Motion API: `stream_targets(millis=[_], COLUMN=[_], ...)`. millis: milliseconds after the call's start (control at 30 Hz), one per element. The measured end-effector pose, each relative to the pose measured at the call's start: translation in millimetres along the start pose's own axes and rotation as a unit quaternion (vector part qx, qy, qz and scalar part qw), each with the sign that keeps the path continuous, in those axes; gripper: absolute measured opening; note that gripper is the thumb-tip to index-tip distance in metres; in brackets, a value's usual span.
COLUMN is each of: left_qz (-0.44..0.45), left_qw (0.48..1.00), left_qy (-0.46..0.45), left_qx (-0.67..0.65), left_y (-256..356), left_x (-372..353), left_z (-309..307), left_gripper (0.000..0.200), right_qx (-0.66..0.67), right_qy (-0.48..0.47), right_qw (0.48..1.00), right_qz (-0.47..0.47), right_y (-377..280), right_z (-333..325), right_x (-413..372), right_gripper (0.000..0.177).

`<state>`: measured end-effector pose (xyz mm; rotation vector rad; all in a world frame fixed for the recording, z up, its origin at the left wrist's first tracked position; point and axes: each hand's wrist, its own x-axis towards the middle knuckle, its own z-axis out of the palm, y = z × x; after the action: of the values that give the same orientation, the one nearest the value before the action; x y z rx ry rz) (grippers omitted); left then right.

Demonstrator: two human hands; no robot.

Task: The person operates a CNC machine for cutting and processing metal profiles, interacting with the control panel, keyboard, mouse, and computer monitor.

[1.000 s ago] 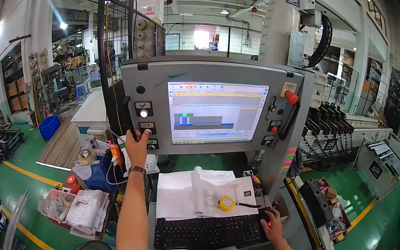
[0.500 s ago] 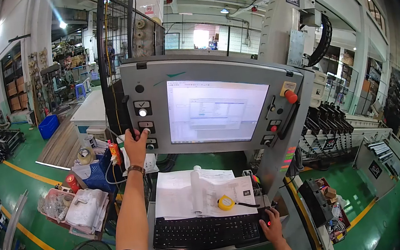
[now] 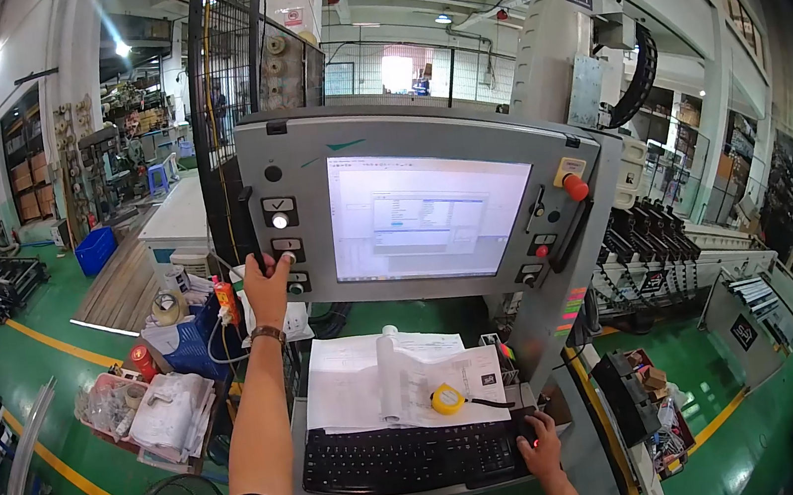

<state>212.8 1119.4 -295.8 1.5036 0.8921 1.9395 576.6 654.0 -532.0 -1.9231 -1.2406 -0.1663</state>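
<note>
Left hand (image 3: 268, 282): grip closed on the left edge of the control panel (image 3: 304, 150), beside its buttons. Right hand (image 3: 544, 453): closed over the mouse (image 3: 528, 428), right of the keyboard (image 3: 404, 459). One screen (image 3: 427, 213), with a dialog window open and apparently not yet dealt with. Counted: one keyboard, one mouse, one tape measure (image 3: 447, 399).

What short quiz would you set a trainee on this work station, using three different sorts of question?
1. True or false: the left hand rests on the keyboard.
2. What lies on the papers? A tape measure; B hammer; C cup.
3. Fill in: the right hand covers the ____.
Key: 1 false, it is up at the left edge of the panel. 2 A. 3 mouse.
</note>
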Motion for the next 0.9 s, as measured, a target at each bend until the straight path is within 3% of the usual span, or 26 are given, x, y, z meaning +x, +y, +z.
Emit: stream_targets(millis=[900], left_qz=[-0.002], left_qw=[1.000], left_qy=[-0.003], left_qx=[0.012], left_y=[0.9], left_x=[-0.9], left_z=[-1.1], left_gripper=[0.031], right_qx=[-0.010], right_qy=[-0.020], right_qw=[1.000], right_qz=[0.000], right_y=[0.0], right_z=[2.2], right_x=[3.1], right_gripper=[0.051])
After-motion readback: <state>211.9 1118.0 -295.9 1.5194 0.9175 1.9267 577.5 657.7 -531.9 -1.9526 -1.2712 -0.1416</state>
